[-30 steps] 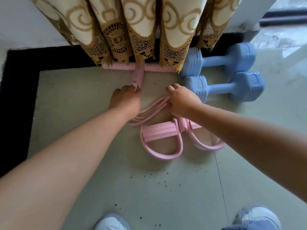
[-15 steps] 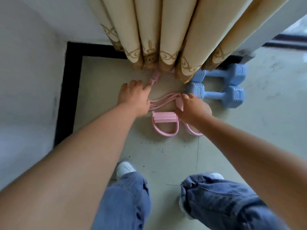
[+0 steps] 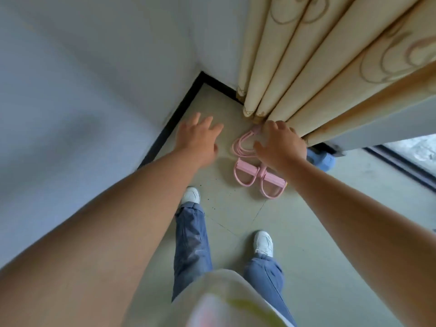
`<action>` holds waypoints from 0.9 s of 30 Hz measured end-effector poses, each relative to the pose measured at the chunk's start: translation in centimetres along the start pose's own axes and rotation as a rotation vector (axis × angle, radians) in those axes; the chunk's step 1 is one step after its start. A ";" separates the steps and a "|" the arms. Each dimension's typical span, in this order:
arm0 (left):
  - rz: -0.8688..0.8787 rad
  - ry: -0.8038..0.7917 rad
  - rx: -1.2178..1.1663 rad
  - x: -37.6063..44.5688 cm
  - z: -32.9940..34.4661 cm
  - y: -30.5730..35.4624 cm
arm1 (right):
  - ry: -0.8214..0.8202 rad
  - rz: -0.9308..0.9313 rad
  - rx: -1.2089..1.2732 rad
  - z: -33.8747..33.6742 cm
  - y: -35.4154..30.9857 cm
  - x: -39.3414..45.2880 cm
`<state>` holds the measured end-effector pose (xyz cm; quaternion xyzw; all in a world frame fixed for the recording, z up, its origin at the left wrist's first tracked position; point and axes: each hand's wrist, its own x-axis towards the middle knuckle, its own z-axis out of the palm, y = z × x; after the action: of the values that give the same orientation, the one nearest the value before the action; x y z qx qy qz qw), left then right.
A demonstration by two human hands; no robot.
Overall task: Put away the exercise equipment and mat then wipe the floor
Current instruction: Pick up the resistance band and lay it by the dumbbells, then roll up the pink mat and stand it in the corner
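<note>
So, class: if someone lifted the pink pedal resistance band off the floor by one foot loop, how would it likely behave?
The pink pedal resistance band would probably feel light, being thin tubes and slim loops. Its cords already lie in loose curves, so they would likely flop and dangle. It seems unlikely to roll, since it lies flat on the floor.

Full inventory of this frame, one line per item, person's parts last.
pedal resistance band: 1, pink, on floor below the curtain hem, top end hidden under it
dumbbell: at least 1, blue, on floor right of the band, mostly hidden by right arm and curtain
curtain: 1, cream with tan swirls, hangs top right
floor: pale tile with dark specks
baseboard: black, along the wall corner
left hand: fingers spread, holds nothing
right hand: fingers relaxed, above the band tubes
shoes: 2, white
trousers: blue
</note>
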<state>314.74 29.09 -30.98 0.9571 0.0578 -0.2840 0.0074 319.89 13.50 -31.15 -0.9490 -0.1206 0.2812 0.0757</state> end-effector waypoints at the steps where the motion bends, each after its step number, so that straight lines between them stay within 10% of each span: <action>1: -0.054 0.031 -0.019 -1.5 -0.9 -0.4 | 0.011 -0.050 -0.027 -1.1 -0.6 -0.8; 17: -0.902 0.137 -0.450 -37.3 5.2 0.1 | -0.169 -0.877 -0.440 0.6 -14.7 -25.5; 27: -1.418 0.117 -0.601 -66.7 17.0 12.7 | -0.250 -1.417 -0.613 11.4 -14.2 -53.9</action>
<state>251.43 8.55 -9.15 0.6614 0.7321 -0.1421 0.0799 267.11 13.35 -9.86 -0.5857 -0.7776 0.2247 -0.0425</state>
